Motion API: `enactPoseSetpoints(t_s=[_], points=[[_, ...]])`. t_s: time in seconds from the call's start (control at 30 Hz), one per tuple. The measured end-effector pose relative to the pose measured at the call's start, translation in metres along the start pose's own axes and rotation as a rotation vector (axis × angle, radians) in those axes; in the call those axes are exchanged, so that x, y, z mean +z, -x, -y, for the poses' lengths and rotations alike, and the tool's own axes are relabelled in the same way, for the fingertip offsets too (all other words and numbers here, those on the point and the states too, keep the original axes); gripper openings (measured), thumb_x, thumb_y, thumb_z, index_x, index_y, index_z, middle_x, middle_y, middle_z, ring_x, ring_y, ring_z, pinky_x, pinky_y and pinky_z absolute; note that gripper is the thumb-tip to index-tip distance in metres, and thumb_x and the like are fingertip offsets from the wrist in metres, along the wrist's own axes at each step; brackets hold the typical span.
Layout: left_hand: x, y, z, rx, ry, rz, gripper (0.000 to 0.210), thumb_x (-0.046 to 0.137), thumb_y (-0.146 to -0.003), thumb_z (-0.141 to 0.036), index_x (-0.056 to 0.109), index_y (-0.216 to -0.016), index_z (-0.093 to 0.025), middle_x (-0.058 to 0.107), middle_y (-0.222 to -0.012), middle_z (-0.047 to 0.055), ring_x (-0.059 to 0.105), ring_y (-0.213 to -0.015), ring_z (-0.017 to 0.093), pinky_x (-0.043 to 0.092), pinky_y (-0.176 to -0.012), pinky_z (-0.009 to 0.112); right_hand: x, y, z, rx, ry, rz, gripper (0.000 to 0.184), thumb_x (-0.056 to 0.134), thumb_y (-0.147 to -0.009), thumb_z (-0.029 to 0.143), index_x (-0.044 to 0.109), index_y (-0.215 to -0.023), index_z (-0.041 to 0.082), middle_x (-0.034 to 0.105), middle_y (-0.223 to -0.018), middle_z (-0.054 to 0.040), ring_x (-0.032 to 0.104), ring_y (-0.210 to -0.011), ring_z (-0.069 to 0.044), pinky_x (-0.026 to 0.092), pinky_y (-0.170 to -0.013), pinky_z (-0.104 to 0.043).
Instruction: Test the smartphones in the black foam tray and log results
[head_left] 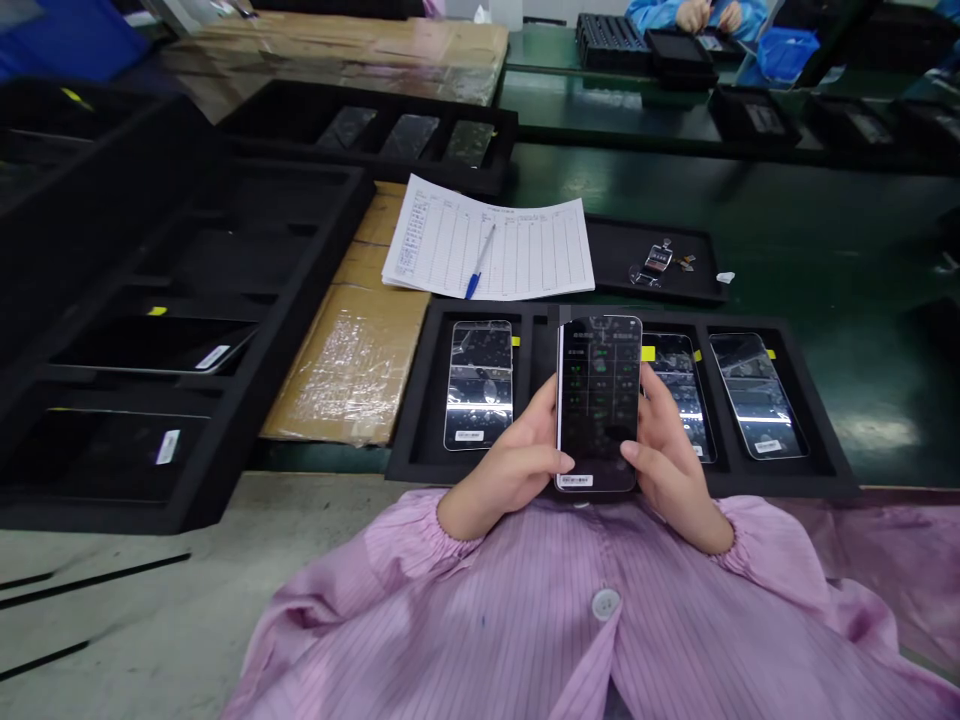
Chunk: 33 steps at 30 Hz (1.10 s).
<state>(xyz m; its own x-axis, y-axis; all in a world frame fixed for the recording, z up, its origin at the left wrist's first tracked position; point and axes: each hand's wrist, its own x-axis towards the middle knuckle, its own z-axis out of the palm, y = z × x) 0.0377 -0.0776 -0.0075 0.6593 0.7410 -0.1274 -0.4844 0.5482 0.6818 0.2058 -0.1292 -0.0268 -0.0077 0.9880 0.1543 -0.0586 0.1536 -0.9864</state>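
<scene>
A smartphone (600,420) is held upright between my two hands, its dark screen lit with a faint grid of text. A white barcode label sits at its lower left corner and a yellow tab shows at its right edge. My left hand (517,450) grips the left side, thumb on the front. On the right side my right hand (667,455) does the same. Behind the phone lies a black foam tray (420,440) with compartments; a phone (478,385) rests at its left, another (757,395) at its right, and a third is partly hidden by my right hand.
Beyond the tray lie a printed form (442,240) with a blue pen (480,265) and a shallow black tray (615,270) holding small parts. More foam trays with phones (157,343) stand at left. Across the green bench, a co-worker's hands (694,15) handle something.
</scene>
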Motion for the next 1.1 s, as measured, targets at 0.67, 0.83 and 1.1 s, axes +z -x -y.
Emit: enactPoseSetpoints(t_s=[0.67,0.83,1.1], points=[[-0.003,-0.002,0.000,0.041,-0.002,0.047,0.077,0.061,-0.060,-0.014,0.047,-0.136,-0.022,0.060,-0.136,0.008,0.051,-0.133,0.032,0.043,-0.109,0.046,-0.017,0.005,0.010,-0.682,0.704,-0.209,0.033,0.048,-0.088,0.014,0.068,-0.111,0.027,0.078,-0.092,0.0042,0.072,-0.107,-0.025,0.024,-0.125,-0.063],[-0.002,-0.002,0.000,0.037,0.017,0.050,0.078,0.061,-0.061,-0.014,0.046,-0.137,-0.021,0.060,-0.135,0.008,0.051,-0.133,0.031,0.043,-0.108,0.046,-0.014,0.004,0.011,-0.617,0.738,-0.286,0.029,0.047,-0.091,0.016,0.066,-0.109,0.027,0.077,-0.089,0.0035,0.071,-0.110,-0.027,0.026,-0.123,-0.066],[-0.005,-0.003,0.001,0.051,0.016,0.064,0.076,0.061,-0.061,-0.014,0.048,-0.135,-0.022,0.060,-0.134,0.007,0.051,-0.132,0.030,0.042,-0.109,0.046,-0.007,0.000,0.010,-0.553,0.787,-0.415,0.034,0.043,-0.095,0.024,0.058,-0.126,0.024,0.073,-0.112,-0.0060,0.057,-0.131,-0.032,0.030,-0.119,-0.069]])
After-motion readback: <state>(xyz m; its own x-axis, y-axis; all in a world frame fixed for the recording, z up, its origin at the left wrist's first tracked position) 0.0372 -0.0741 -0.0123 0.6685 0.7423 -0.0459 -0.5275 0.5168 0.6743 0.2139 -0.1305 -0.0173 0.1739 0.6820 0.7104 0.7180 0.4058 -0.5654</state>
